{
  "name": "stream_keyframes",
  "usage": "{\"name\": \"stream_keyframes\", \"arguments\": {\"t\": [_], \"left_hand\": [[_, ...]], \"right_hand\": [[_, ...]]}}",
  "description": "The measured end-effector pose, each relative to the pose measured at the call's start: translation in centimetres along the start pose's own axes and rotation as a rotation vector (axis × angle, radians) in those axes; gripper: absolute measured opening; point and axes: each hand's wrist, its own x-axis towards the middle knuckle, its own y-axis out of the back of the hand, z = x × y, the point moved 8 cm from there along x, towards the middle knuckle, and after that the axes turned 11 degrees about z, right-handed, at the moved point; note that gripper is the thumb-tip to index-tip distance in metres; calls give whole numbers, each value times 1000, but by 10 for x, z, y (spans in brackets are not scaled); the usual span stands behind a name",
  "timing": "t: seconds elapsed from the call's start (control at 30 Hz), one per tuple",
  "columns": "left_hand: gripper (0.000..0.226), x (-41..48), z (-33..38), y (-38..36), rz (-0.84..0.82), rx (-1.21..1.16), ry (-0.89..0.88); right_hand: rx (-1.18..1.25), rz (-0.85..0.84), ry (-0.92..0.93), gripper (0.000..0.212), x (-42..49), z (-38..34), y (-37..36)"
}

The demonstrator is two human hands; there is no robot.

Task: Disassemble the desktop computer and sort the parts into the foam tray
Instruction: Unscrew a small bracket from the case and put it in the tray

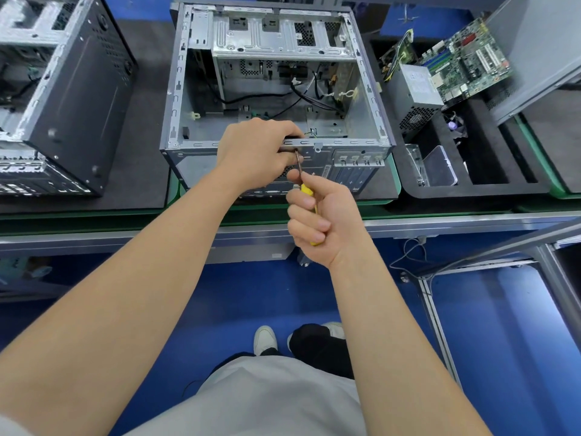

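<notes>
Nearest to us, our right hand [317, 215] is closed around a screwdriver with a yellow plastic handle [306, 189]. All the fingers are curled on the handle, and the thin dark shaft points up and away, toward the computer. Just beyond it, our left hand [257, 149] grips the near upper rim of the open grey metal desktop computer case [345, 142]. The fingers are bent over the rim into the inside and the thumb presses on the outer wall, beside the end of the shaft. The tip is hidden behind this thumb, so we cannot tell if it sits in a screw.

The case lies on its side on the bench with the open side up. Inside it, a few loose black cables [292, 102] lie on the floor of the case.

To the right of the case is the black foam tray [490, 158]. It holds a clear plastic box [440, 166], a grey metal power supply unit [415, 92] and, farther back, a green motherboard [465, 61]. Far left stands a second dark computer case [78, 99].
</notes>
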Motion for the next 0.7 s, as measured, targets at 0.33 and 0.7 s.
{"name": "stream_keyframes", "arguments": {"t": [0.33, 0.7], "left_hand": [[33, -2, 2, 1, 19, 1, -31], [32, -3, 4, 3, 36, -7, -33]], "right_hand": [[-1562, 893, 1057, 7, -25, -30, -13], [-340, 214, 187, 31, 0, -13, 12]]}}
